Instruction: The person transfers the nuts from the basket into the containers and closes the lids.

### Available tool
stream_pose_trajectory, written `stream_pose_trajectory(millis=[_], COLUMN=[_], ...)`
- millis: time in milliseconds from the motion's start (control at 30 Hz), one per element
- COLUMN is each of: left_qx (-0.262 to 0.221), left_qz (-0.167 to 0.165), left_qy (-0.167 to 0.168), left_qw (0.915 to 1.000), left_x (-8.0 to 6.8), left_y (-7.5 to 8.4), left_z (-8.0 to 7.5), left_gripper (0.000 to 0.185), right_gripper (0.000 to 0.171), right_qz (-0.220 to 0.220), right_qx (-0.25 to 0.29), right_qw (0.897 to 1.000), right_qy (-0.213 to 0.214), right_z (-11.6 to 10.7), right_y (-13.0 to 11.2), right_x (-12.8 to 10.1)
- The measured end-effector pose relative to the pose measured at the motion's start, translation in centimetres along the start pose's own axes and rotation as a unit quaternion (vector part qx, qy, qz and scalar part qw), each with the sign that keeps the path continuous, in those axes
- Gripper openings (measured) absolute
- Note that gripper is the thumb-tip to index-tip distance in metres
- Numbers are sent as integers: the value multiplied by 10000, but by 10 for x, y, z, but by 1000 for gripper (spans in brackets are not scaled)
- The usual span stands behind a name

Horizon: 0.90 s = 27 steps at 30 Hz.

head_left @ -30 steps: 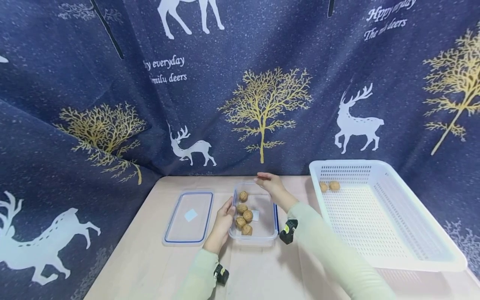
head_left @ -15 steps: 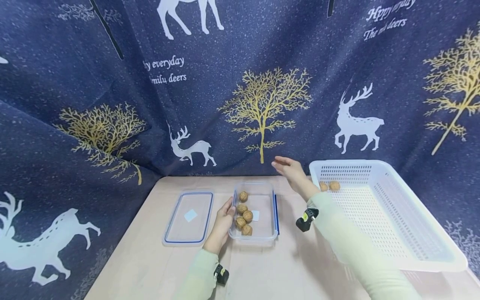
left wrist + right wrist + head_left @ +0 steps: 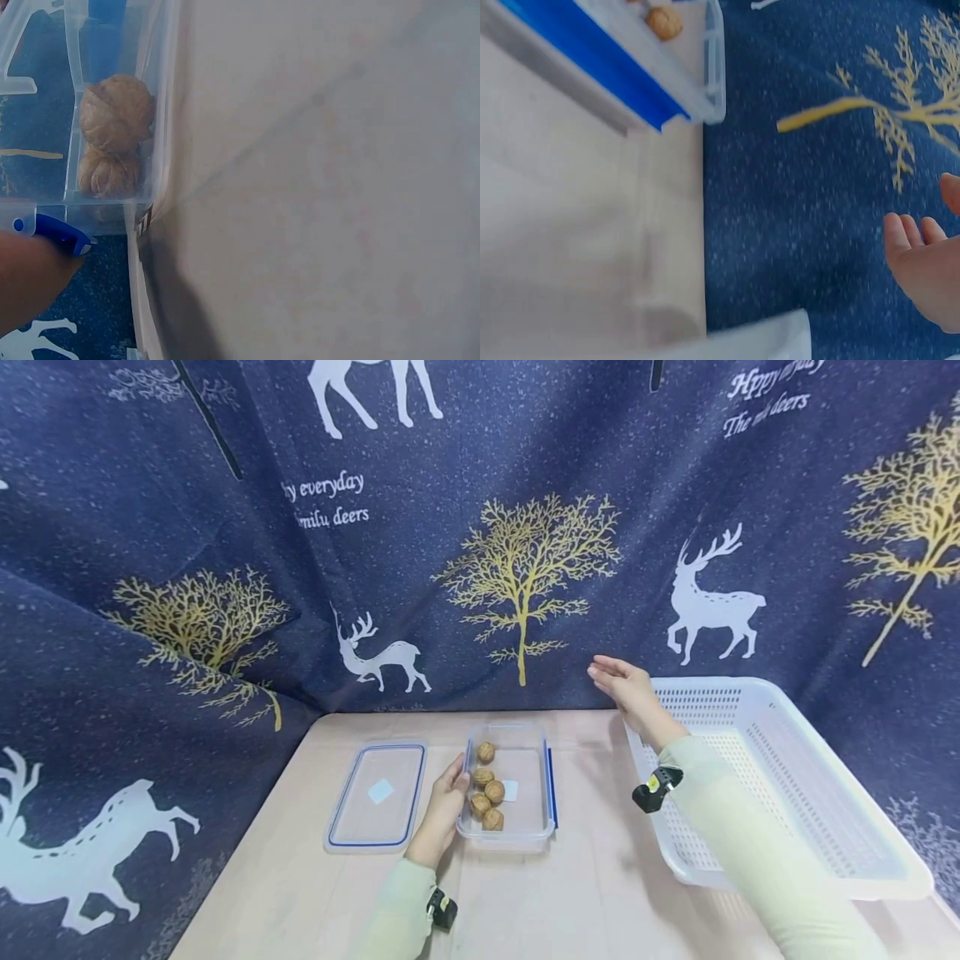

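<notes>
A clear plastic food container (image 3: 525, 818) with blue latches stands mid-table, several walnuts (image 3: 483, 777) along its left side. My left hand (image 3: 442, 806) holds the container's left wall near a blue latch (image 3: 64, 234), thumb at the rim; in the left wrist view only part of that hand shows, and two walnuts (image 3: 116, 112) are visible through the plastic. My right hand (image 3: 633, 693) is raised at the back left corner of a white perforated basket (image 3: 892, 885), fingers extended, nothing seen in it. That hand and forearm hide the basket's back left inside.
The container's lid (image 3: 390, 820), with a blue seal, lies flat left of the container. A dark blue cloth (image 3: 525, 460) with deer and trees hangs behind the pale table (image 3: 510, 910). Near the right edge stands the basket.
My right hand has moved from above the container rightward and up to the basket, its arm now covering the walnuts seen there earlier. My left hand and the container have stayed in place.
</notes>
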<state>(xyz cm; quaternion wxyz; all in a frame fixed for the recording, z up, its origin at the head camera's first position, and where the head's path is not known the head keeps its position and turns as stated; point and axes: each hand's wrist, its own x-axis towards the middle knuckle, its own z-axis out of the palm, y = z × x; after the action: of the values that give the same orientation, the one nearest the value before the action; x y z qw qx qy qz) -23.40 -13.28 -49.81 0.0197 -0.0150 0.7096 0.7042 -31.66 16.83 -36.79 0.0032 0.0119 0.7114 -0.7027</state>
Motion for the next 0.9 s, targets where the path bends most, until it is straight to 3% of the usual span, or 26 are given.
stream_pose_trajectory(millis=[233, 433, 667, 900], left_qx=[23, 47, -40, 39], left_qz=[-54, -61, -34, -94], left_qy=[2, 1, 4, 7], left_qw=[10000, 10000, 10000, 9999], left_x=[1, 1, 2, 1], left_y=[1, 1, -1, 0], left_z=[0, 0, 0, 0], left_gripper=[51, 51, 51, 51], right_gripper=[58, 61, 64, 61], right_qz=[-147, -284, -222, -181], right_qx=[-229, -78, 545, 239], right_qw=[9995, 9993, 9976, 9971], right_qy=[157, 245, 377, 698], right_z=[-29, -55, -81, -97], right_y=[2, 10, 27, 47], right_x=[1, 2, 3, 5])
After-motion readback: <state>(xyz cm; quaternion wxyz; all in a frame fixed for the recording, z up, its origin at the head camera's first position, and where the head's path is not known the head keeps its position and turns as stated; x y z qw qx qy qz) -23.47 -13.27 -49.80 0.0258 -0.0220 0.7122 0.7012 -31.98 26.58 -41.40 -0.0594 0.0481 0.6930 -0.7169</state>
